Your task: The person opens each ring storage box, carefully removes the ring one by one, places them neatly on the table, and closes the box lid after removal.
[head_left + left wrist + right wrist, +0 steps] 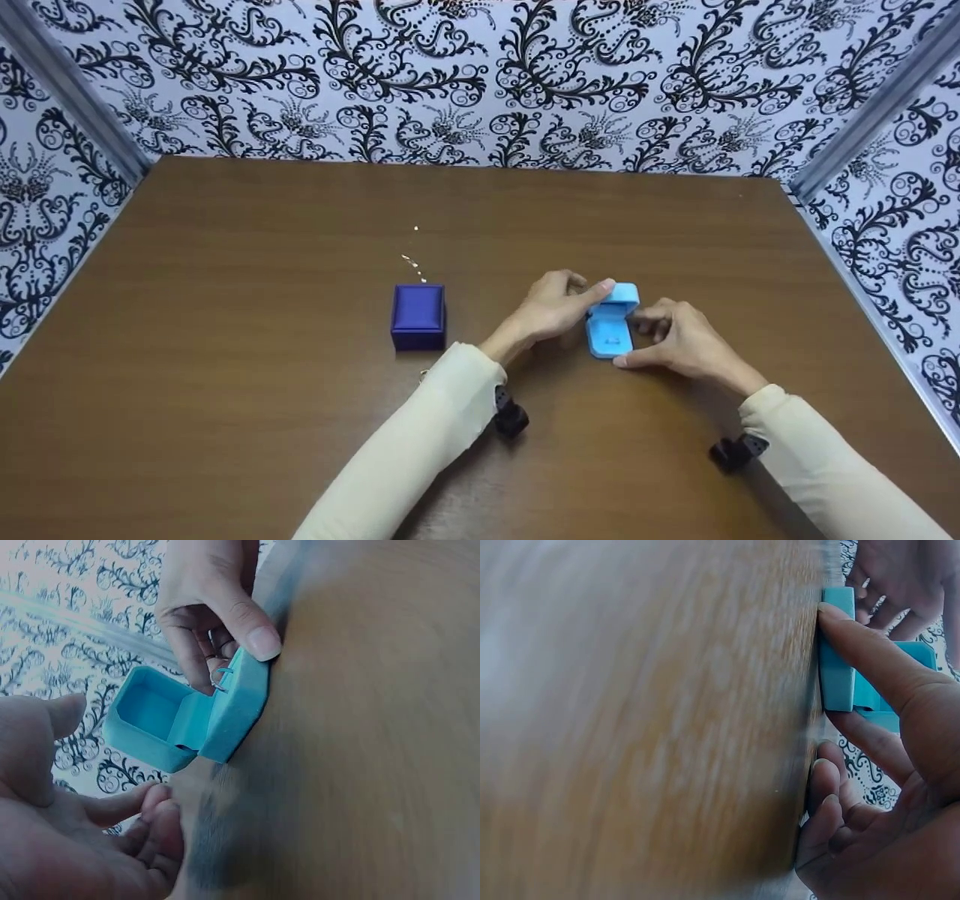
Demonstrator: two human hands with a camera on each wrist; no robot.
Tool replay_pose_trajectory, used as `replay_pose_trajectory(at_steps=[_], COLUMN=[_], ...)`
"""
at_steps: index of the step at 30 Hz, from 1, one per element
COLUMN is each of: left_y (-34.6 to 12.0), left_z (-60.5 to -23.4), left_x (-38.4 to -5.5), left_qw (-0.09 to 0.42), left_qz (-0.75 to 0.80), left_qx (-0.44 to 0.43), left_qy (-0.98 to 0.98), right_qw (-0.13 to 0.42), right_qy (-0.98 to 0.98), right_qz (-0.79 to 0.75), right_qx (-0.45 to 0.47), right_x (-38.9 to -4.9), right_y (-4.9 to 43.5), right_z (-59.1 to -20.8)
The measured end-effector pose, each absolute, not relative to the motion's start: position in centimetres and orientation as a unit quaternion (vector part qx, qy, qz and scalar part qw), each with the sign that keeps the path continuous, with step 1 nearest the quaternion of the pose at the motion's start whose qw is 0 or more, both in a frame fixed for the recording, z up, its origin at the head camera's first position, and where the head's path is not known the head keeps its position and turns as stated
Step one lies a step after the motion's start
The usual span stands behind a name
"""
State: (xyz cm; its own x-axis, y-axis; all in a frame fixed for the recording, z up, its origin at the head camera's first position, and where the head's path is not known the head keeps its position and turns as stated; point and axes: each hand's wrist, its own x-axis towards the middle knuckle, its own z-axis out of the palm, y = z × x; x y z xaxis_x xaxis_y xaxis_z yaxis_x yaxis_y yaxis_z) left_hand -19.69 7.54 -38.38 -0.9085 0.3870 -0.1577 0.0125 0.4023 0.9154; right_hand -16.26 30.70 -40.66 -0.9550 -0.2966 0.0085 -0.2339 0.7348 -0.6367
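Note:
A light-blue ring box (610, 343) stands on the table with its lid (622, 295) raised. In the left wrist view a thin silver-coloured ring (219, 680) sits upright in the slot of its cushion. My right hand (686, 341) grips the box's base, thumb on the front edge and a finger toward the back. Beside the lid is my left hand (553, 304), its thumb extended toward the lid's top edge. The left wrist view shows a gap between that hand's loosely bent fingers (161, 829) and the box.
A dark purple jewellery box (418, 309), closed, stands left of my left forearm. Behind it lies a thin, shiny chain-like piece (412, 264). A small gold-coloured object (423, 373) shows partly at my left sleeve. Patterned panels (480, 82) border the brown table (225, 300) at the back and sides.

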Motion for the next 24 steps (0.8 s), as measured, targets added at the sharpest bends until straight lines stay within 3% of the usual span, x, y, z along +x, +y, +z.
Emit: replay_pose_trajectory(at_steps=[12, 24], left_y=[6.8, 8.4], left_z=[-38.5, -39.6], left_x=[-16.9, -15.8], left_qw=[0.006, 0.029], left_qz=[0.470, 0.370], left_qx=[0.175, 0.228], left_qy=[0.865, 0.900], right_qw=[0.048, 0.044], right_qy=[0.932, 0.929], right_qz=[-0.333, -0.340], right_qx=[-0.136, -0.135], right_x=[-16.2, -16.2], right_y=[30.6, 30.5], right_z=[-40.5, -40.6])
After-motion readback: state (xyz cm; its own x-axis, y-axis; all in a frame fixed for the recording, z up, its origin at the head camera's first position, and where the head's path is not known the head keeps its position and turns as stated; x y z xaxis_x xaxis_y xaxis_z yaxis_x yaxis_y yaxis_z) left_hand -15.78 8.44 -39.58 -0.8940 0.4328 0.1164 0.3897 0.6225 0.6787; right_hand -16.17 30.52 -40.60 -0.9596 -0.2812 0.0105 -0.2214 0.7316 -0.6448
